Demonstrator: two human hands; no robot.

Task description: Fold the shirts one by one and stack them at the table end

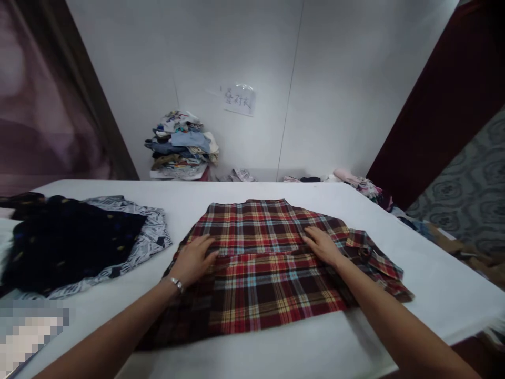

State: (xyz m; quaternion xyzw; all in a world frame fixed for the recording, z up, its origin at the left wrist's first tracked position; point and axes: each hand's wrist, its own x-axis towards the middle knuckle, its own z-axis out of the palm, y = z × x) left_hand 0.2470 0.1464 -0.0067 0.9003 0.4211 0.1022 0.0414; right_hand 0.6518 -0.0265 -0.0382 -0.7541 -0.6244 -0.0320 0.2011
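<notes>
A plaid shirt (256,284) in red, dark brown, yellow and light blue lies spread on the white table in front of me. One of its sleeves sticks out to the right, with a cuff near the far side. My left hand (192,261), with a bracelet on the wrist, rests on the left part of the shirt, fingers spread. On the right part lies my right hand (321,246), its fingers stretched out over the cloth. A crosswise seam or fold runs between the two hands. Neither hand pinches the fabric.
Dark and black-and-white patterned clothes (79,242) lie at the table's left. Beyond the far edge rises a tall pile of clothes (183,147); more garments (359,185) lie past the right edge. A handwritten sign (239,100) hangs on the wall (335,79).
</notes>
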